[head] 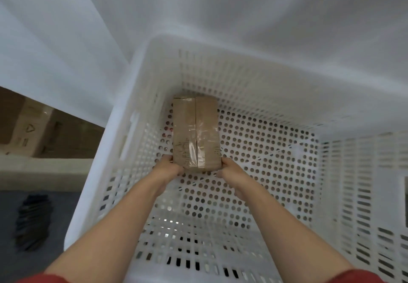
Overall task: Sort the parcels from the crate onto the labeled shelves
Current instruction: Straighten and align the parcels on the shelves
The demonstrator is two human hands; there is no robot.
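Head view: left grip curls round the near left corner of a taped brown cardboard parcel, and right grip clasps the opposite corner, inside a white perforated plastic crate. Between the grips, the box looks rigid, squared and probably light. Its glossy tape may slip, so bare cardboard edges suit best.

A white sheet hangs above; cardboard boxes stand left.
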